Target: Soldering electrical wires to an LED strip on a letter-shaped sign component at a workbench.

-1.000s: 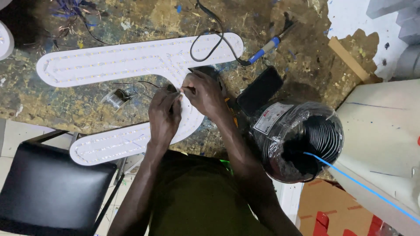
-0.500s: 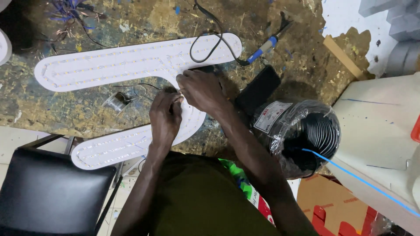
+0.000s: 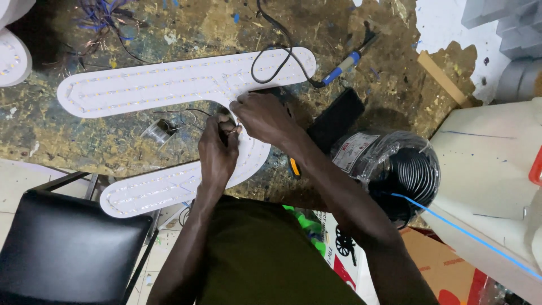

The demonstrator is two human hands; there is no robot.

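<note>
Nearest the body, a thin wire (image 3: 234,129) is pinched by left hand (image 3: 217,149) and right hand (image 3: 262,118) over the white Y-shaped LED board (image 3: 169,85); its long arm runs left-right on the desk (image 3: 73,141). Beyond, a soldering iron (image 3: 344,63) is seen.

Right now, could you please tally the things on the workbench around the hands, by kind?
White light panel: 1
Soldering iron: 1
Solder spool: 1
Black cable coil: 1
Black flat case: 1
Total: 5
Both hands, left hand and right hand, pinch at the panel.
</note>
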